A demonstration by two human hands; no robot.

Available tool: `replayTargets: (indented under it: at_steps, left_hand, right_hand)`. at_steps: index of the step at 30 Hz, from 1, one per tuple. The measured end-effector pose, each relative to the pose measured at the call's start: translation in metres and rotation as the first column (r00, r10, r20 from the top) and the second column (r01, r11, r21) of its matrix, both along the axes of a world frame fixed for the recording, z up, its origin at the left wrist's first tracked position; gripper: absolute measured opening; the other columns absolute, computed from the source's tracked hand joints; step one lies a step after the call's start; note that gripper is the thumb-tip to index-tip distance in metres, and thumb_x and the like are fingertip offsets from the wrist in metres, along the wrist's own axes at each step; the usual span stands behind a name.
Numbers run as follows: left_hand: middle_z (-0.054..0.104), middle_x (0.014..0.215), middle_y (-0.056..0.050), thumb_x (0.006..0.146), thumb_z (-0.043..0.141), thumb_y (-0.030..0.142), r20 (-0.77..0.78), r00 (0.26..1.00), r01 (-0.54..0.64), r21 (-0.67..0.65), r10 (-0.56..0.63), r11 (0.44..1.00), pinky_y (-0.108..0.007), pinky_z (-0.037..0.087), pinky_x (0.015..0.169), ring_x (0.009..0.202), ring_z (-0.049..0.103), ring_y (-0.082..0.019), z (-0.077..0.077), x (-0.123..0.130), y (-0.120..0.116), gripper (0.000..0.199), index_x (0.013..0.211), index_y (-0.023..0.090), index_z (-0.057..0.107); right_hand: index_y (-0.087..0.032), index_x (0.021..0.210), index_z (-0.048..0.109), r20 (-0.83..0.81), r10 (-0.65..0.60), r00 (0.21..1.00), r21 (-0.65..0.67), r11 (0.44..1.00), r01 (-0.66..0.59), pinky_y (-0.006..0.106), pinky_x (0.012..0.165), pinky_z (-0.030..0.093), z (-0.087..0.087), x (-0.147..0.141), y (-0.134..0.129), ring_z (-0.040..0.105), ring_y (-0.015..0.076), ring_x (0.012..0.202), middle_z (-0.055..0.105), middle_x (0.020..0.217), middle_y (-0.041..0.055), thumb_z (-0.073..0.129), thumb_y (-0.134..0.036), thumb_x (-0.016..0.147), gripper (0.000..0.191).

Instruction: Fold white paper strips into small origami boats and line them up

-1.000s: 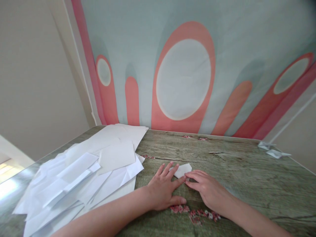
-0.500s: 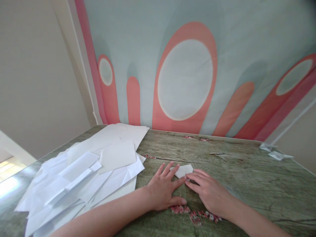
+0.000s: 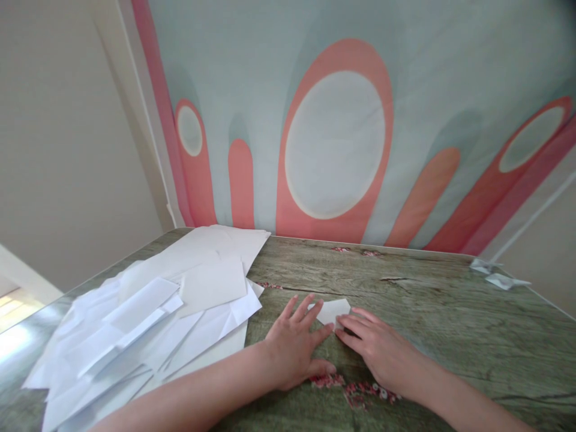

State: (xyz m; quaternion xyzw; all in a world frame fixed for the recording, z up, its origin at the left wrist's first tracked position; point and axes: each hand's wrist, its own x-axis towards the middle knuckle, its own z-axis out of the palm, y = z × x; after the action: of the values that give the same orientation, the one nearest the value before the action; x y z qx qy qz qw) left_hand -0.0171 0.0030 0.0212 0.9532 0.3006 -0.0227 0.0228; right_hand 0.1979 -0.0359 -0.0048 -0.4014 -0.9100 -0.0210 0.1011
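Observation:
A small folded white paper lies flat on the wood-patterned table, between my two hands. My left hand is spread with its fingers apart, and its fingertips rest on the paper's left and lower edges. My right hand touches the paper's right side with its fingertips, palm down. The fingers of that hand are slightly bent and a little apart. Part of the paper's edge is hidden under the fingertips.
A spread pile of white paper sheets, some folded, covers the table's left side. Two small folded white papers sit at the far right edge. Behind the table stands a patterned backdrop.
The whole view has shifted slightly. Both hands keep nearly the same places on the small paper.

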Motion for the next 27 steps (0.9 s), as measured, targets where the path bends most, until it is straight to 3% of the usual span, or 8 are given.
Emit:
replayTargets:
  at_steps: [16,20,23,27]
  left_hand:
    - [0.04,0.137,-0.014,0.082,0.041,0.062,-0.046,0.996,-0.067,0.11,0.073,0.992,-0.048,0.019,0.105,0.132,0.022,-0.031,0.009,-0.009,0.01,0.063,0.121,0.014,0.055]
    - [0.042,0.136,-0.012,0.085,0.036,0.061,0.007,0.996,-0.089,0.152,0.089,0.984,-0.045,0.018,0.105,0.132,0.022,-0.03,0.004,-0.004,0.006,0.061,0.12,0.014,0.055]
    - [0.041,0.136,-0.011,0.09,0.031,0.052,0.073,0.995,-0.087,0.178,0.075,0.98,-0.043,0.019,0.105,0.131,0.025,-0.028,-0.002,0.002,-0.002,0.055,0.127,0.014,0.045]
    - [0.05,0.123,-0.009,0.092,0.033,0.045,0.107,0.994,-0.012,0.136,-0.002,0.991,-0.038,0.023,0.104,0.118,0.04,-0.024,-0.01,0.011,-0.011,0.043,0.121,0.017,0.048]
  right_hand:
    - [-0.016,0.113,0.059,-0.049,0.007,0.999,-0.001,1.0,-0.007,0.044,0.099,0.034,0.001,0.001,0.001,0.05,0.0218,0.107,0.058,0.113,0.0119,0.042,0.001,0.074,0.046]
    - [-0.017,0.113,0.059,-0.068,0.003,0.998,0.021,1.0,-0.001,0.045,0.099,0.034,-0.002,0.0,0.001,0.05,0.0218,0.108,0.059,0.112,0.0113,0.042,0.0,0.074,0.046]
    - [-0.016,0.114,0.059,-0.067,-0.027,0.997,0.053,0.998,0.031,0.044,0.1,0.034,-0.005,-0.001,-0.001,0.05,0.022,0.109,0.059,0.114,0.0117,0.041,0.001,0.074,0.047]
    - [-0.015,0.117,0.057,-0.048,-0.029,0.998,0.056,0.998,0.032,0.044,0.101,0.033,-0.008,0.0,-0.003,0.048,0.0225,0.111,0.057,0.117,0.0125,0.042,-0.001,0.074,0.047]
